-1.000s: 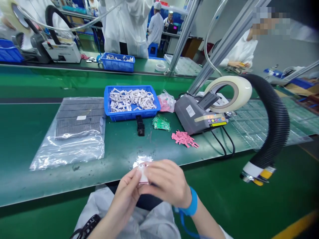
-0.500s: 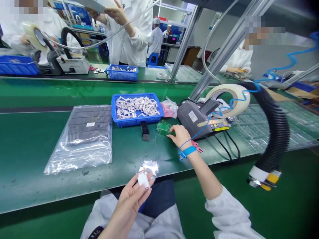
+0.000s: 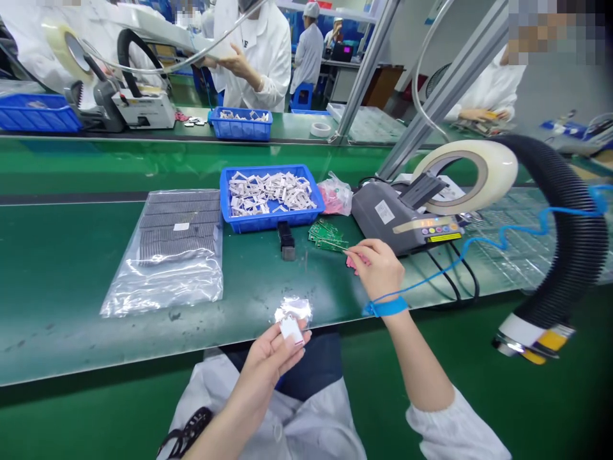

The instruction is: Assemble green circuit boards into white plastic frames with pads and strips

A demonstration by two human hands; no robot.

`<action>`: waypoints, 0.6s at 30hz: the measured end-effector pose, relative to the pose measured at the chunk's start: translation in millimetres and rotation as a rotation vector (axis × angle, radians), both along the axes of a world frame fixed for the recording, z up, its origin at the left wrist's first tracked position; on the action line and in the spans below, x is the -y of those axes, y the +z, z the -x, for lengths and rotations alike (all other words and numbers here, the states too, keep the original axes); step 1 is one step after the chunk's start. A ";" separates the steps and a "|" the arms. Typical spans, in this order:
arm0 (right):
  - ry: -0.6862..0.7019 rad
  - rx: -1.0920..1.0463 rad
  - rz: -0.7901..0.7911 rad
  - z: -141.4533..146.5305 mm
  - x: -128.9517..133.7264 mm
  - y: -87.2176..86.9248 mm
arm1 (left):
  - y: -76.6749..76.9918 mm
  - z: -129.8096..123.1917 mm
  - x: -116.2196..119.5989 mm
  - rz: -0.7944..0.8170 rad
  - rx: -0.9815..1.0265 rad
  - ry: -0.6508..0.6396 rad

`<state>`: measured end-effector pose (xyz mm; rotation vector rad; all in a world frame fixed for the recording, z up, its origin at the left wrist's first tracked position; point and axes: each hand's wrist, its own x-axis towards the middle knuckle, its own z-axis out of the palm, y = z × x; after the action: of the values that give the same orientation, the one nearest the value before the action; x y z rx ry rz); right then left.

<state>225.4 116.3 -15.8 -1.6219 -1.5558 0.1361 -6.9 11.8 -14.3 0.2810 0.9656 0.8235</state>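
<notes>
One white piece (image 3: 292,331), held in the left hand (image 3: 271,363), points up-left.

The right-hand grip (image 3: 378,268) covers most of the pink pieces (image 3: 357,260), so I cannot count them. The white piece (image 3: 292,330) in the left-hand grip (image 3: 272,364) is too small for telling its kind, and the shiny wrap (image 3: 294,310) is unclear. The left picture edge cuts the far blue tray (image 3: 38,121).

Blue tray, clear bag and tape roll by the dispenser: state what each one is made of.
The shallow blue tray looks like moulded plastic: smooth, faintly glossy wall. The clear bag looks like thin polythene, creased and shiny. The wide white tape roll seems wound on a cardboard core, going by its matte tan ring; the tape itself is unclear.
</notes>
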 end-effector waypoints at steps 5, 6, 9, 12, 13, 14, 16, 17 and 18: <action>0.218 -0.301 0.182 38.7 49.8 4.5 | -7.6 -4.3 0.6 -0.038 -0.027 -0.005; 0.280 -0.353 0.234 49.3 62.7 4.6 | -9.3 -5.7 0.7 -0.084 -0.027 -0.004; 0.398 -0.649 0.418 77.3 94.1 3.3 | -11.2 -10.2 1.0 -0.249 -0.044 0.003; 0.378 -0.985 0.514 92.5 108.8 3.0 | -7.0 -13.0 1.9 -0.309 -0.076 0.024; 0.354 -1.028 0.497 94.8 110.8 3.6 | -4.6 -13.4 2.3 -0.314 -0.084 0.028; 0.331 -1.049 0.468 96.2 112.0 4.6 | -2.0 -13.6 2.9 -0.323 -0.090 0.028; 0.296 -1.059 0.413 97.1 113.1 6.8 | 2.6 -13.8 4.2 -0.347 -0.091 0.020; 0.288 -1.058 0.403 97.1 113.4 7.7 | 4.2 -13.8 5.1 -0.356 -0.087 0.014; 0.286 -1.058 0.398 96.9 113.8 8.3 | 5.4 -14.0 6.0 -0.360 -0.084 0.011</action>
<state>128.4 2.5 -7.5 -1.2165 -0.9100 1.2963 7.1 5.8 -8.9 0.6246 0.8937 1.0013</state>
